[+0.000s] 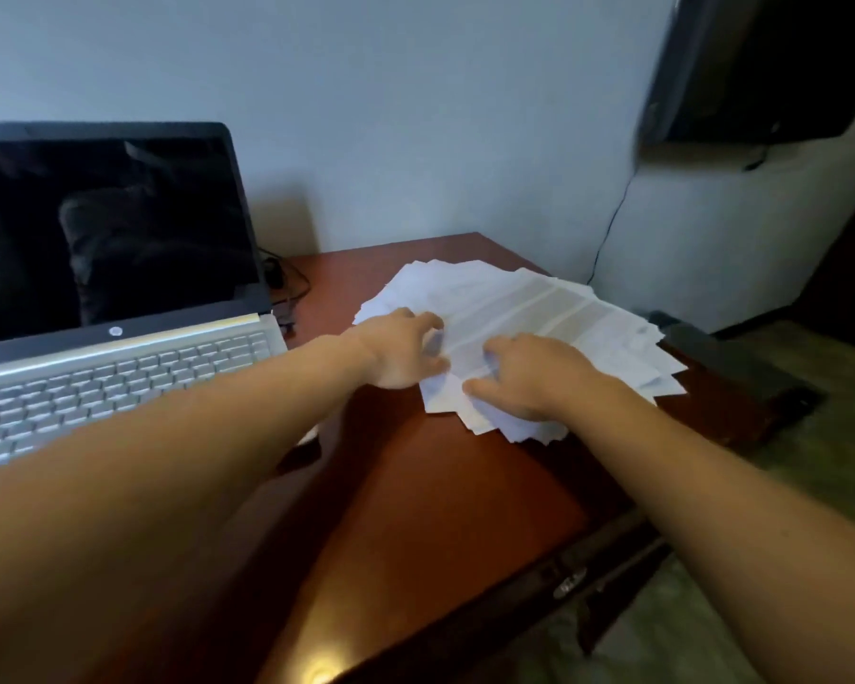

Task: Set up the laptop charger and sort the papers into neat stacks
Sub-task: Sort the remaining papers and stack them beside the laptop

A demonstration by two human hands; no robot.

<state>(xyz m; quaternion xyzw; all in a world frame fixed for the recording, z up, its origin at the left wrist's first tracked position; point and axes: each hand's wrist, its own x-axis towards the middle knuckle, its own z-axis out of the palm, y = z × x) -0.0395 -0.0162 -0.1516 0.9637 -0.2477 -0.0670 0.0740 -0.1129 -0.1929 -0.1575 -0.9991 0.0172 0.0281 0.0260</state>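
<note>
A loose, fanned-out heap of white papers (539,308) lies on the far right of the reddish wooden desk (440,486). My left hand (401,353) grips the heap's left edge, fingers curled around the sheets. My right hand (519,377) presses on the near sheets, fingers bent and pinching paper. An open silver laptop (119,367) with a dark screen stands at the left. A black charger cable (287,288) lies behind the laptop's right side; its plug end is partly hidden.
A dark wall-mounted screen (771,66) hangs at the upper right with a thin cable (613,214) running down the wall. A dark low object (731,367) sits on the floor beyond the desk's right edge. The desk's front right edge has a drawer handle (568,582).
</note>
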